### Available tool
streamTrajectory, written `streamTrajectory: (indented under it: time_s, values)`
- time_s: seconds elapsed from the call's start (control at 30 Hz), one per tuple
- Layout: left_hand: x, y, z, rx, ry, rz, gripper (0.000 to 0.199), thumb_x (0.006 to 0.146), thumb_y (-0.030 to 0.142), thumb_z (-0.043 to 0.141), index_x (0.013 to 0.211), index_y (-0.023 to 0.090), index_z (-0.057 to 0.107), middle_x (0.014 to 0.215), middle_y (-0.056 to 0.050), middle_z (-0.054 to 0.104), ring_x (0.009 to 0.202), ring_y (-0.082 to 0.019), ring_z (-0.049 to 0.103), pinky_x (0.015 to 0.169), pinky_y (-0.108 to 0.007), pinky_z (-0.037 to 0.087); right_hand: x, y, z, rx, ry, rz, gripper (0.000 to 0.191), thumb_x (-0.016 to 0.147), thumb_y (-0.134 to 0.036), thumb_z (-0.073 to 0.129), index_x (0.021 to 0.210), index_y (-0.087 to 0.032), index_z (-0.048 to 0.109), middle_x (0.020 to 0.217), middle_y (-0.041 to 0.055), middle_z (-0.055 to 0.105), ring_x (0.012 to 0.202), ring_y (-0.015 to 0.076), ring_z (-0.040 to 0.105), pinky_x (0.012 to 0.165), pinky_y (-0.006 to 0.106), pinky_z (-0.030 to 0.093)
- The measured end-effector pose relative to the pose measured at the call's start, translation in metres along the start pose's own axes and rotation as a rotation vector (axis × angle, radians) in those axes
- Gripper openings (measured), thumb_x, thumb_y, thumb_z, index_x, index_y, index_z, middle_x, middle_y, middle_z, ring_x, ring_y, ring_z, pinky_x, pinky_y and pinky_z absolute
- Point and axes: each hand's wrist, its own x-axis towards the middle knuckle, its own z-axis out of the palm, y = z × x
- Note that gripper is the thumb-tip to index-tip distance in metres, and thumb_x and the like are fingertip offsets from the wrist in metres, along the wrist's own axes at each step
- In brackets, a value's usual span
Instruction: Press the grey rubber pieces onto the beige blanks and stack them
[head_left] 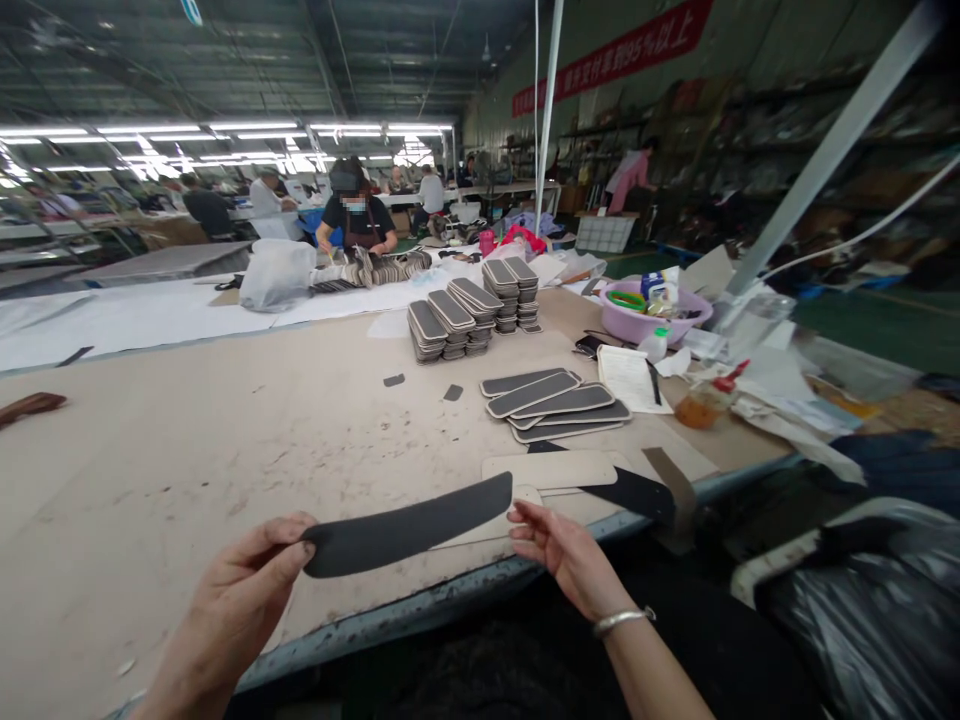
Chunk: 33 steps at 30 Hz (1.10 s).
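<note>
My left hand [251, 575] pinches the left end of a long dark grey strip with rounded corners [409, 527] between thumb and fingers. The strip is held above the table edge, slightly bowed, its right end higher. Close to that end is my right hand [559, 548], a silver bangle on its wrist; its fingers are loosely bent and apart, with nothing visible in them. Behind the strip lies a cream panel [480, 527], partly covered by it. Another cream panel [551, 471] rests farther back, over a black strip [630, 492].
Grey panels with pale borders lie in a loose pile [559, 400], with neat stacks [454, 320] behind. To the right are a notebook [626, 378], a bottle with a red nozzle [705, 402] and a purple basin [622, 325]. A masked person [356, 215] works across the table.
</note>
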Motion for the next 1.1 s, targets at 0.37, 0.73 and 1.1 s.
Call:
streamTrajectory:
  time_s: [0.37, 0.73, 1.1]
  values:
    - [-0.002, -0.013, -0.009, -0.15, -0.259, -0.127, 0.02, 0.062, 0.033, 0.076, 0.065, 0.018, 0.062, 0.074, -0.003, 0.057, 0.07, -0.016, 0.052, 0.061, -0.025, 0.045, 0.032, 0.024, 0.03, -0.139, 0.026, 0.054, 0.046, 0.076, -0.049, 0.062, 0.114, -0.023, 0.06, 0.114, 0.0078, 0.057, 0.081, 0.0146, 0.057, 0.065, 0.027, 0.048]
    - [0.007, -0.049, -0.005, 0.178, -0.293, -0.28, 0.026, 0.066, 0.037, 0.073, 0.078, 0.016, 0.062, 0.071, -0.001, 0.059, 0.07, -0.015, 0.053, 0.065, -0.024, 0.041, 0.006, 0.012, -0.008, -0.456, 0.254, 0.066, 0.034, 0.069, -0.05, 0.065, 0.067, -0.016, 0.06, 0.056, -0.0026, 0.053, 0.055, 0.0106, 0.048, 0.055, 0.023, 0.04]
    - [0.048, -0.111, 0.046, 0.474, -0.39, -0.233, 0.046, 0.065, 0.046, 0.063, 0.096, 0.019, 0.043, 0.051, 0.009, 0.049, 0.044, -0.012, 0.047, 0.046, -0.022, 0.029, 0.028, -0.006, -0.032, -0.98, 0.42, -0.022, 0.031, 0.072, -0.046, 0.056, 0.089, -0.02, 0.053, 0.056, -0.0027, 0.061, 0.056, 0.0179, 0.056, 0.059, 0.029, 0.039]
